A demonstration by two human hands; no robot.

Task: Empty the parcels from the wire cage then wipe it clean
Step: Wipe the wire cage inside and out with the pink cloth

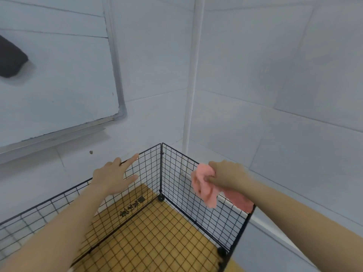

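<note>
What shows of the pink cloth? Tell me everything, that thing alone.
The pink cloth is soft, fluffy-looking fabric, crumpled into folds. The right hand grips it, bunched against the top edge of the right-side panel of the wire cage. One end hangs down the panel's inner face. Another part lies over the rim beneath the forearm, in shadow. Nothing else touches it.

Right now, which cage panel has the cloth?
The right panel: right hand holds the pink cloth over its top edge; the left panel has only the left hand.

Two bare forearms, bare wrists, both hands bare, left hand (112, 176), right hand (228, 174), slim fingers
</note>
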